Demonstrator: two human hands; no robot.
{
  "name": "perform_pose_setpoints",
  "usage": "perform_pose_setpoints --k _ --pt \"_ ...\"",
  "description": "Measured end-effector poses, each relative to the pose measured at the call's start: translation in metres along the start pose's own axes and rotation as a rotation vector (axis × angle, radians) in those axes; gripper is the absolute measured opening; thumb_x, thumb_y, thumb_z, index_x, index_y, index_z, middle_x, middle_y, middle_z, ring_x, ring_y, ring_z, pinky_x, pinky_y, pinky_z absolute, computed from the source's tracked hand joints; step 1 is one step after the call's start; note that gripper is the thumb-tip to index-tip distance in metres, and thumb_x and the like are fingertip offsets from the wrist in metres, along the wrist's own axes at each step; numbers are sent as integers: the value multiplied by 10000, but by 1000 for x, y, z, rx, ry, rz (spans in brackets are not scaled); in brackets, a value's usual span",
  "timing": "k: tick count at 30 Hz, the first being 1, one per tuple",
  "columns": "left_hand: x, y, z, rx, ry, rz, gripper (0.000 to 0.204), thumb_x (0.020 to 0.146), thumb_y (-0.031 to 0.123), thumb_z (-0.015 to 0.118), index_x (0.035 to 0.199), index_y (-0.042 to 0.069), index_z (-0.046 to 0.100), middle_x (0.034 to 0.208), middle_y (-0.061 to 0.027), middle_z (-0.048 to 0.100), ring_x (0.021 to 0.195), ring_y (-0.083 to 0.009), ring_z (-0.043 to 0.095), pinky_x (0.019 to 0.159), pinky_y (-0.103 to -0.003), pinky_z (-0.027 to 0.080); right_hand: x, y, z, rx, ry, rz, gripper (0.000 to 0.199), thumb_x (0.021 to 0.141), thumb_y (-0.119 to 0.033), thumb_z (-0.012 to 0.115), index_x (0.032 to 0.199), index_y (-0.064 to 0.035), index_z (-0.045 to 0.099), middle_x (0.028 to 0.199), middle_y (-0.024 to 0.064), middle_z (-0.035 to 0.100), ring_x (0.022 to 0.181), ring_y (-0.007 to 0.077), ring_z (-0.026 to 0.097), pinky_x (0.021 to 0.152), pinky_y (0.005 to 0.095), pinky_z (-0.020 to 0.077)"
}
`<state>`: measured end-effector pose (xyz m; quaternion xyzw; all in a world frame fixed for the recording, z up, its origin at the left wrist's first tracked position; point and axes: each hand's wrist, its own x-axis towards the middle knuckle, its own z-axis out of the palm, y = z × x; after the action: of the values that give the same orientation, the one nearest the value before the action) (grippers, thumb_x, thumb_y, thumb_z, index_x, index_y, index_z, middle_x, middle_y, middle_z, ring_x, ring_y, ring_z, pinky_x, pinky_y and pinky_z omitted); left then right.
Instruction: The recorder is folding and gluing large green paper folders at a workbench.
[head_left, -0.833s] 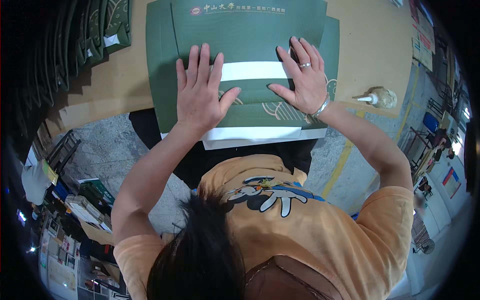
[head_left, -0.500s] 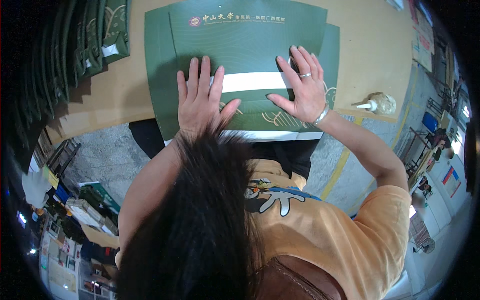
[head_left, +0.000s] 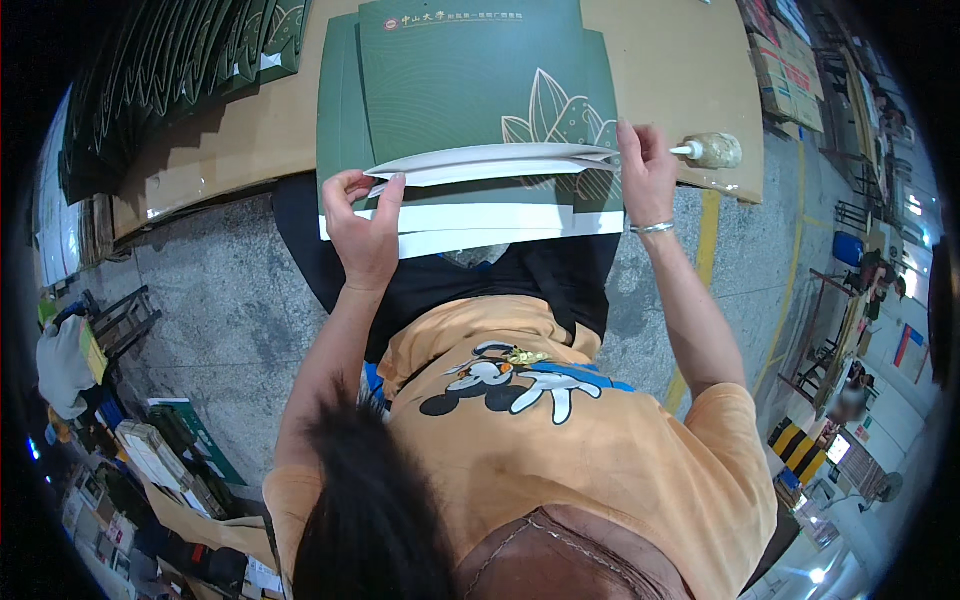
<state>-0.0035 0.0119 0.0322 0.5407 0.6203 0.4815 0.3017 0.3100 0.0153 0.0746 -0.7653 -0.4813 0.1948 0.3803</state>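
A green paper bag (head_left: 450, 95) with gold line drawings lies flat in front of me, over more green sheets with white edges (head_left: 490, 218). Its near end stands slightly parted, showing a white inner fold (head_left: 490, 160). At the left corner of that opening, my left hand (head_left: 366, 232) pinches the paper between thumb and fingers. My right hand (head_left: 648, 180) is closed at the right corner, its fingers curled against the bag's edge; the exact grip there is partly hidden.
To the right, a clear glue bottle (head_left: 716, 151) with a white nozzle lies on the tan tabletop (head_left: 665, 70). Several folded green bags (head_left: 190, 80) stand in a row at the far left. Cardboard boxes (head_left: 785, 80) are beyond the table's right edge.
My hands were lying flat on the bag with fingers spread. They have moved out to its two sides and closed on its corners, and the near end has parted. My head has leaned back.
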Motion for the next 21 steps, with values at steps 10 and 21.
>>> perform_pose_setpoints --k 10,21 --pt "8 1 -4 -49 -171 -126 201 899 162 640 884 -38 629 830 -124 618 820 -223 588 755 -329 474 -20 25 1 423 -26 339 321 977 -271 519 999 23 646 871 70 673 798 128 621 746 245 484" --pt "44 -10 -32 -176 -575 -387 533 958 353 357 1068 -98 621 1097 -126 652 1001 -199 567 934 -333 383 3 19 -25 330 -548 385 347 930 -283 424 1025 -24 635 1050 64 619 1011 148 561 892 307 438"
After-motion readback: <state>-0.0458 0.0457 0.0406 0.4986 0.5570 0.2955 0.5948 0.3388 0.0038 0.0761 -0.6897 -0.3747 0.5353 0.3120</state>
